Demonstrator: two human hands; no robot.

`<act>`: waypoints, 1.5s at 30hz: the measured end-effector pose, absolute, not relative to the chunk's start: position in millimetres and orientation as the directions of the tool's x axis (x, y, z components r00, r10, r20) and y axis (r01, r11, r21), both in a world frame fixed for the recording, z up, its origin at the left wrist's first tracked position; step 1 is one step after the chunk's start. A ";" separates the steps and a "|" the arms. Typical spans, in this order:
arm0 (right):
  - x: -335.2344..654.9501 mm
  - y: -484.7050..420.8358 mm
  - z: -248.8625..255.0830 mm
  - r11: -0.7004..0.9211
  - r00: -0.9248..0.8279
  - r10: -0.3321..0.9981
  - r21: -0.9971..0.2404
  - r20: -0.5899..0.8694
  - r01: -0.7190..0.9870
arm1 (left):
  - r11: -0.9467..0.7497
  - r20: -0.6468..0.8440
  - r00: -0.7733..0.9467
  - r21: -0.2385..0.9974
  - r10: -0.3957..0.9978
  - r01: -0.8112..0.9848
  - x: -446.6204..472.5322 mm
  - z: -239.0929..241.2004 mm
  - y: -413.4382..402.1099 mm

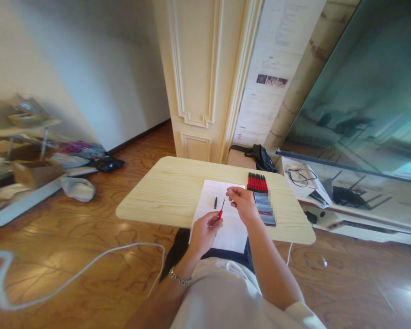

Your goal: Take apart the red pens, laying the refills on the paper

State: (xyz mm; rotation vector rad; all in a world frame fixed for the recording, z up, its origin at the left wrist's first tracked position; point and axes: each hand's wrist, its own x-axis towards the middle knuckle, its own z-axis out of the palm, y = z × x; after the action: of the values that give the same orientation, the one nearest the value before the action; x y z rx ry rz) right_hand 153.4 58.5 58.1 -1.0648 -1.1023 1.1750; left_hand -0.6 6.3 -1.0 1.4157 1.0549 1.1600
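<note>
My left hand [204, 230] is closed round a slim red pen [221, 210] and holds it slanted above a white sheet of paper [228, 228]. My right hand [241, 201] hovers just right of the pen's upper end with its fingertips pinched together; what they pinch is too small to name. A small black pen cap [215, 203] lies on the paper left of the pen. A row of several red and black pens [257, 182] lies at the far right of the sheet. A dark flat box [264, 208] sits beside my right hand.
The small light wooden table [157, 192] stands on a wooden floor. A white cable [71, 274] loops over the floor at left. A black bag [262, 157] lies behind the table. A low TV stand [363, 205] with cables is on the right, and clutter [37, 169] on the left.
</note>
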 end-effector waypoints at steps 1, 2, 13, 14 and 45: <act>152.5 58.3 58.4 0.085 0.057 0.995 -0.986 0.078 -0.143 | -0.141 0.132 0.168 0.989 0.977 0.041 -0.8 -0.4 6.2; 151.8 58.1 58.5 0.081 0.056 0.996 -0.987 0.074 -0.142 | -0.143 0.133 0.172 0.989 0.976 0.045 -1.1 0.2 6.0; 148.7 58.1 62.9 0.071 0.057 0.996 -0.992 0.065 -0.100 | -0.145 0.133 0.168 0.988 0.977 0.059 -2.1 6.1 3.8; 148.5 58.1 63.3 0.071 0.059 0.996 -0.994 0.066 -0.088 | -0.145 0.133 0.168 0.988 0.977 0.060 -2.2 6.5 3.7; 151.3 58.8 58.7 0.136 0.031 0.990 -0.983 0.141 0.123 | -0.122 0.110 0.156 0.990 0.982 0.072 -2.3 3.9 4.2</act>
State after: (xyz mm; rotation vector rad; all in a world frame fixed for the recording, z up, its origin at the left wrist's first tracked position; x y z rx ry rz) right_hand 151.3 58.8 58.7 -1.2104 -1.3298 1.0174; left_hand -2.3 4.2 3.9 1.4233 1.0961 1.1393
